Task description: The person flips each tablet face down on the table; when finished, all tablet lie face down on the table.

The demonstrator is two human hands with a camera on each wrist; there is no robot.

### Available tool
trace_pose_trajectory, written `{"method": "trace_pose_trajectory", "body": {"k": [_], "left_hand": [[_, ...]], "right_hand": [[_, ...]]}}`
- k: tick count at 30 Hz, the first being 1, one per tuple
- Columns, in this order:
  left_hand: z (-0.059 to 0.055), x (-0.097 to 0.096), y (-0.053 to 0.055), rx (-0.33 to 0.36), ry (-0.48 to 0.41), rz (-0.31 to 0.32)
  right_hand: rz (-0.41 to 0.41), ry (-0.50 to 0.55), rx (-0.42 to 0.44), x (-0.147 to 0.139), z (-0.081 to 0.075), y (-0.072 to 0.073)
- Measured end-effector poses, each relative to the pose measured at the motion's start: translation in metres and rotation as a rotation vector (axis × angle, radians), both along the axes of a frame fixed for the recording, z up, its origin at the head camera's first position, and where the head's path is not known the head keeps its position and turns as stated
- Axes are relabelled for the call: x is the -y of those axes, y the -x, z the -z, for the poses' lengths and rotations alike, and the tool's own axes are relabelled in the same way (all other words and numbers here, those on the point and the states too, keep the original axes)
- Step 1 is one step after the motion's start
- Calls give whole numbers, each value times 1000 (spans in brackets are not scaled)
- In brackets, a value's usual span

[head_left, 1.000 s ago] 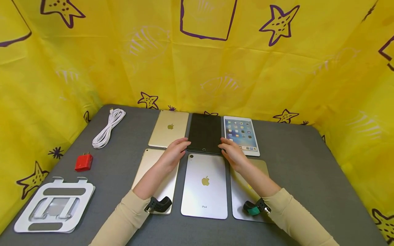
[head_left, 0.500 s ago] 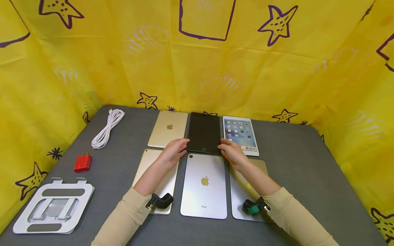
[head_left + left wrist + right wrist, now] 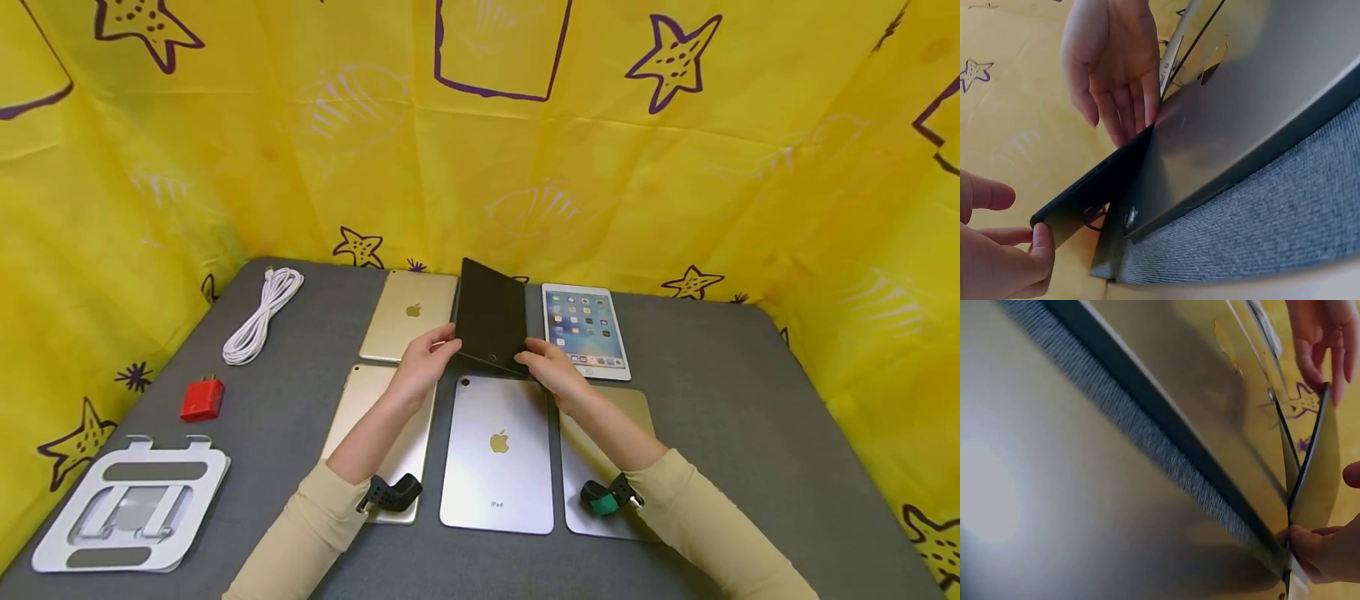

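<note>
A black tablet is raised off the grey table at the back middle, tilted with its left side higher. My left hand grips its lower left edge, thumb on the front. At the lower right corner, my right hand pinches the edge. The left wrist view shows the thin tablet spanning both hands. In the right wrist view, my right hand holds the near end of the tablet. A silver tablet lies face down just in front.
Gold tablets lie left, under my left forearm in front. A white tablet with its screen lit and another gold tablet lie right. Along the table's left are a white cable, red charger and folded stand.
The black tablet has come up from lying flat and now tilts, left side up. My left hand has risen with it, and my right hand has shifted slightly left.
</note>
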State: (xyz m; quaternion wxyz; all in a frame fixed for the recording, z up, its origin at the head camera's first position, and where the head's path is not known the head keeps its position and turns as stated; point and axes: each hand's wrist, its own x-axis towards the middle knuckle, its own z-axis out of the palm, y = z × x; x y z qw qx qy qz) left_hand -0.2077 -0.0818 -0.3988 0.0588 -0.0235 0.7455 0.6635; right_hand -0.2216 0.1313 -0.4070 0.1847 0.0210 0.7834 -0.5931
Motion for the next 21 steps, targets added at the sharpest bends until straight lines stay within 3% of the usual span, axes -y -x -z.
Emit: {"method": "trace_pose_trajectory", "body": {"k": [6, 12, 21], "left_hand": [[-10, -5, -8, -148, 159, -61], [-15, -9, -10, -309, 184, -79], [-17, -12, -5, -369, 159, -105]], "right_hand": [[-2, 17, 21, 11, -2, 0], [22, 87, 55, 23, -2, 2], [17, 161, 77, 35, -1, 5]]}}
